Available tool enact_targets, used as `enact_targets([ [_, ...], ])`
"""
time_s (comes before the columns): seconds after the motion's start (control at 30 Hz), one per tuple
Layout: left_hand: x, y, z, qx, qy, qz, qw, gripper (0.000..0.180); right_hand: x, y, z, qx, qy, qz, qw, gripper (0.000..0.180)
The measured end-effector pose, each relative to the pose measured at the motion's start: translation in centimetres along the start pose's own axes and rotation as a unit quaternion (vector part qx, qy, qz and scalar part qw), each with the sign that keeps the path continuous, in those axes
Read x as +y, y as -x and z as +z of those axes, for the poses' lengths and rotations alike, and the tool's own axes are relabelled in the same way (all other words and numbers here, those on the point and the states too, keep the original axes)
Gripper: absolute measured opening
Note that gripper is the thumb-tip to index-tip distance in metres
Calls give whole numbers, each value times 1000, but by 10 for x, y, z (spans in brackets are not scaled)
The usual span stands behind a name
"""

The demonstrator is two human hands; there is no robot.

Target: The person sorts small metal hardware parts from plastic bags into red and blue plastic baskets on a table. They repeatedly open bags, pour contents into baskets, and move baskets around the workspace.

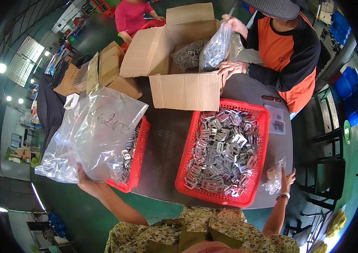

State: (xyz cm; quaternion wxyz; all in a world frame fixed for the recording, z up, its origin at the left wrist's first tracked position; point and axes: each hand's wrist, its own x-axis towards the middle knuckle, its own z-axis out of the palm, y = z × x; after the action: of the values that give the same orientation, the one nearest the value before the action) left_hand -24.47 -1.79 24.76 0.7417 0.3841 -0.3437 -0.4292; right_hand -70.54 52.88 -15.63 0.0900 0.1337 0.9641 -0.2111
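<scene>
My left hand [88, 183] grips the lower edge of a large clear plastic bag [99, 126], with the thumb in front of the film. Handwriting marks the bag, which hangs over most of a red basket [139, 156] of metal buckles on the left. At the table's right edge, my right hand [287, 182] has its fingers apart beside a small crumpled clear plastic bag [274, 177], seemingly touching it; its contents are unclear. Between my hands sits a larger red basket [264, 147] heaped with silver metal buckles [223, 147].
An open cardboard box [185, 92] stands beyond the baskets, with metal pieces inside. Across the table, a person in orange and black [280, 46] holds a filled plastic bag [216, 48] over it. Another person in pink [132, 17] is farther back. Closed cartons [107, 67] stand left.
</scene>
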Motion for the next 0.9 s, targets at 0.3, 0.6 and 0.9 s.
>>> enact_targets([
  [0.3, 30, 60, -3, -5, -41, 44, 998, 37, -52, 74, -5, -5, 184, -199, 963, 107],
  [0.6, 23, 81, 83, -95, -37, 31, 994, 40, -54, 96, -51, -226, 263, -311, 885, 130],
  [0.9, 33, 7, 218, -204, -2, 21, 979, 37, -57, 53, -44, -198, 81, -281, 936, 63],
])
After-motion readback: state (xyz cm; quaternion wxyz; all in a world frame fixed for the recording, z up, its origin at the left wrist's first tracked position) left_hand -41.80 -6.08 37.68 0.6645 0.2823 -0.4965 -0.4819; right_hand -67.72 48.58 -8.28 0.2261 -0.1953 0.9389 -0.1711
